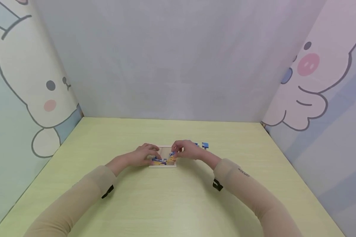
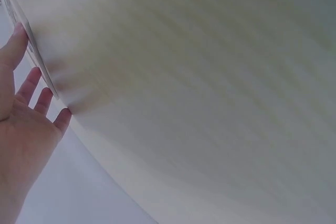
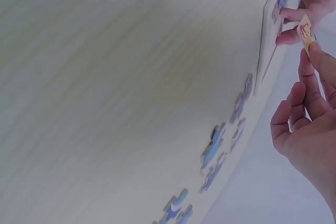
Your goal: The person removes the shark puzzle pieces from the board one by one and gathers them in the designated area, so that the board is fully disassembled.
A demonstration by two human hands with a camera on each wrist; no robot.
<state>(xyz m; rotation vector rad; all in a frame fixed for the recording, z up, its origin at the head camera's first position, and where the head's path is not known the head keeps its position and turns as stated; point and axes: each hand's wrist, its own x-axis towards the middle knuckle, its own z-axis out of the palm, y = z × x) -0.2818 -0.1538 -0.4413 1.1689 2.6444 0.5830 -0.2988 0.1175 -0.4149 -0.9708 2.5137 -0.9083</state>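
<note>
A small wooden puzzle tray (image 1: pixel 162 166) lies on the table, with blue and yellow jigsaw pieces (image 1: pixel 158 162) fitted along its near side and bare wood showing behind them. My left hand (image 1: pixel 141 154) rests at the tray's left side, fingers spread over its edge; in the left wrist view the thumb and fingertips of this hand (image 2: pixel 26 121) are at the tray's rim. Over the tray's right side, my right hand (image 1: pixel 188 149) pinches a puzzle piece (image 3: pixel 305 29) between thumb and index finger. The right wrist view shows that piece tilted up, yellowish with red marks.
Several loose blue puzzle pieces (image 3: pixel 212 148) lie on the table to the right of the tray, partly hidden behind my right hand in the head view. One loose piece (image 1: pixel 205 145) sits farthest right. A plain grey wall (image 1: pixel 169 65) stands behind the pale table (image 1: pixel 166 204).
</note>
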